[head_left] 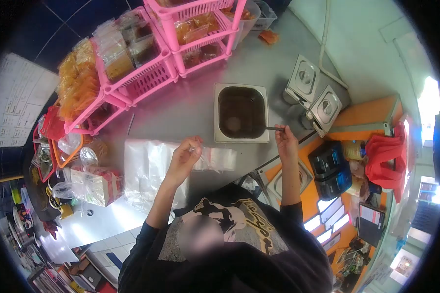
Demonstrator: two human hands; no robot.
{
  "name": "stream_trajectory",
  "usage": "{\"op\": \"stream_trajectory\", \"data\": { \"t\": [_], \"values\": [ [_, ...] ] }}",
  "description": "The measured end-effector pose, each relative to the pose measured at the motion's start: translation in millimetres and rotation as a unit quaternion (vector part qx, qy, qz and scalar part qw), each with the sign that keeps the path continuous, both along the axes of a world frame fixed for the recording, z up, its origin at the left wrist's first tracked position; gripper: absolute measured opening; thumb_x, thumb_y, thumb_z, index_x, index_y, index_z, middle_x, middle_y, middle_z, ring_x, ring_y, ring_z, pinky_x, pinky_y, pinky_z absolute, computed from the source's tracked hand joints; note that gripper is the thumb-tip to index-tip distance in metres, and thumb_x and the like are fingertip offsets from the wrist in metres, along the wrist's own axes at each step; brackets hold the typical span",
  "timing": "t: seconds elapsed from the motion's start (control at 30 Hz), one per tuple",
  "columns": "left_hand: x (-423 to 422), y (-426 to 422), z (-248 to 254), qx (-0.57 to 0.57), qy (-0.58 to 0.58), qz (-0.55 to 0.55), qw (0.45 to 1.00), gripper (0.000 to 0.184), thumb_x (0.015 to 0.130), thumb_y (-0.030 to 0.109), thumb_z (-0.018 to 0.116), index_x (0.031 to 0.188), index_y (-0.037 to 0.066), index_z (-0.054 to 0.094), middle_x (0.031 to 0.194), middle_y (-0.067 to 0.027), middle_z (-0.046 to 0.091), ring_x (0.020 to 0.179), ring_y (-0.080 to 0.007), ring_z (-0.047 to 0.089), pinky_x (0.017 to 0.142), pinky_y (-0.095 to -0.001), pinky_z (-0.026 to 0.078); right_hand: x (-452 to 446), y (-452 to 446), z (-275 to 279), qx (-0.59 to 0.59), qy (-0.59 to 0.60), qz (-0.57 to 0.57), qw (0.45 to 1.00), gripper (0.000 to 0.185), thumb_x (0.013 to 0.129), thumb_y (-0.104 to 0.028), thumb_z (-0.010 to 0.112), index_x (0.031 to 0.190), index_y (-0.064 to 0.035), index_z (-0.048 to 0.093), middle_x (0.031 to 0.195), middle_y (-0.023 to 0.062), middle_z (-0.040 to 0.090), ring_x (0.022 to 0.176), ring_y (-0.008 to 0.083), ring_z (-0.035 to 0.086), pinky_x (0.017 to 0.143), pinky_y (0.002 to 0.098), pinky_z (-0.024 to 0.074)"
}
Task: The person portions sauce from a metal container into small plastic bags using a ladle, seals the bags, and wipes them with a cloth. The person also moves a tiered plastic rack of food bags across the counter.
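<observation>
My right hand point(286, 138) is closed on a thin dark handle point(274, 128) that reaches over the right rim of a square steel container point(214, 112). Dark contents fill part of this container, and the handle's far end is hidden in them. My left hand point(187, 152) is raised left of the container with its fingers pinched together. A small clear piece of plastic shows at those fingertips. Beneath and beside that hand lie large clear bags point(144, 161) and a stack of small clear bags point(223, 159).
Pink baskets point(146, 80) of packed bags line the back left. Two lidded steel containers point(305, 78) stand right of the open one. A wrapped box point(95, 186) sits at the left, and a black device point(329, 168) is on the orange surface at the right.
</observation>
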State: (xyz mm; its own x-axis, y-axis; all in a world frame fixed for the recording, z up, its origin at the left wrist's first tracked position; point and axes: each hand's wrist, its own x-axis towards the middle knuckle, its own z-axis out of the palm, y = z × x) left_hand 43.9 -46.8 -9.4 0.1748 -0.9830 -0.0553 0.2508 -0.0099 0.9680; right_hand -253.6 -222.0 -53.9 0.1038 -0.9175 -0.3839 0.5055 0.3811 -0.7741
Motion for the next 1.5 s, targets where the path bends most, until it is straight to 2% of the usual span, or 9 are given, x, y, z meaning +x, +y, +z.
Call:
{"op": "stream_trajectory", "data": {
  "t": [0.17, 0.23, 0.33, 0.57, 0.8, 0.87, 1.0, 1.1, 1.5],
  "values": [
    [-5, 0, 9, 0.022, 0.081, 0.048, 0.995, 0.016, 0.096, 0.026, 0.052, 0.094, 0.010, 0.052, 0.112, -0.0047, 0.048, 0.109, -0.0162, 0.046, 0.096, -0.0375, 0.038, -6, 3, -8, -0.013, -0.040, -0.046, 0.998, 0.025, 0.096, -0.021, 0.050, 0.094, 0.0025, 0.058, 0.101, 0.0227, 0.064, 0.077, 0.0198, 0.064, 0.071, 0.0269, 0.0565],
    [-10, -1, 27, 0.083, 0.173, 0.100, 0.976, 0.017, 0.098, 0.024, 0.049, 0.092, 0.008, 0.051, 0.105, -0.0040, 0.050, 0.095, -0.0113, 0.049, 0.088, -0.0278, 0.040, -7, 4, -6, -0.018, -0.041, -0.050, 0.998, 0.024, 0.096, -0.021, 0.050, 0.094, 0.0023, 0.057, 0.101, 0.0231, 0.064, 0.078, 0.0202, 0.064, 0.070, 0.0269, 0.0565],
    [-8, -2, 22, 0.030, 0.106, 0.080, 0.991, 0.016, 0.098, 0.023, 0.050, 0.091, 0.008, 0.052, 0.098, -0.0025, 0.053, 0.091, -0.0096, 0.052, 0.085, -0.0264, 0.041, -9, 6, -14, -0.026, -0.040, -0.070, 0.996, 0.024, 0.096, -0.021, 0.050, 0.094, 0.0017, 0.057, 0.101, 0.0232, 0.064, 0.078, 0.0207, 0.064, 0.070, 0.0270, 0.0564],
    [-9, -18, 17, -0.017, 0.135, 0.129, 0.982, 0.014, 0.093, 0.020, 0.059, 0.090, 0.007, 0.055, 0.100, -0.0038, 0.058, 0.091, -0.0099, 0.053, 0.084, -0.0259, 0.040, -14, 10, -16, -0.053, -0.037, -0.098, 0.993, 0.021, 0.096, -0.021, 0.050, 0.093, -0.0015, 0.057, 0.100, 0.0206, 0.064, 0.077, 0.0201, 0.064, 0.069, 0.0280, 0.0556],
    [-16, -37, 34, -0.039, 0.012, 0.193, 0.980, 0.015, 0.087, 0.010, 0.065, 0.096, 0.005, 0.053, 0.105, -0.0072, 0.058, 0.101, -0.0153, 0.054, 0.090, -0.0282, 0.040, -19, 9, -23, -0.040, -0.039, -0.099, 0.994, 0.024, 0.096, -0.025, 0.051, 0.095, -0.0011, 0.056, 0.100, 0.0194, 0.064, 0.078, 0.0193, 0.064, 0.070, 0.0272, 0.0548],
    [-17, -43, 37, -0.066, -0.018, 0.194, 0.979, 0.017, 0.087, 0.008, 0.065, 0.098, 0.005, 0.053, 0.106, -0.0079, 0.058, 0.102, -0.0164, 0.055, 0.091, -0.0286, 0.040, -19, 10, -21, -0.056, -0.034, -0.088, 0.994, 0.023, 0.096, -0.027, 0.052, 0.098, -0.0038, 0.055, 0.105, 0.0140, 0.062, 0.086, 0.0183, 0.059, 0.079, 0.0280, 0.0506],
    [-17, -56, 33, -0.134, -0.092, 0.186, 0.969, 0.027, 0.084, 0.004, 0.066, 0.105, 0.002, 0.048, 0.106, -0.0098, 0.058, 0.099, -0.0176, 0.056, 0.091, -0.0304, 0.041, -17, 10, -24, -0.068, -0.022, -0.098, 0.993, 0.024, 0.096, -0.027, 0.051, 0.097, -0.0031, 0.054, 0.105, 0.0144, 0.062, 0.086, 0.0183, 0.060, 0.079, 0.0281, 0.0504],
    [-20, -61, 39, -0.142, -0.134, 0.188, 0.962, 0.039, 0.082, 0.003, 0.068, 0.111, 0.002, 0.043, 0.106, -0.0110, 0.056, 0.102, -0.0190, 0.055, 0.093, -0.0313, 0.041, -11, 9, -20, -0.058, -0.029, -0.133, 0.989, 0.024, 0.098, -0.025, 0.047, 0.095, -0.0021, 0.054, 0.098, 0.0158, 0.064, 0.078, 0.0178, 0.062, 0.069, 0.0260, 0.0537],
    [-51, -101, 37, -0.178, -0.296, 0.132, 0.929, 0.061, 0.076, 0.002, 0.073, 0.123, 0.002, 0.035, 0.104, -0.0126, 0.059, 0.095, -0.0213, 0.059, 0.086, -0.0345, 0.047, 3, 7, 82, -0.165, -0.037, -0.196, 0.966, 0.024, 0.098, -0.023, 0.046, 0.094, -0.0013, 0.056, 0.098, 0.0176, 0.064, 0.076, 0.0169, 0.061, 0.069, 0.0259, 0.0522]
  ]
}}
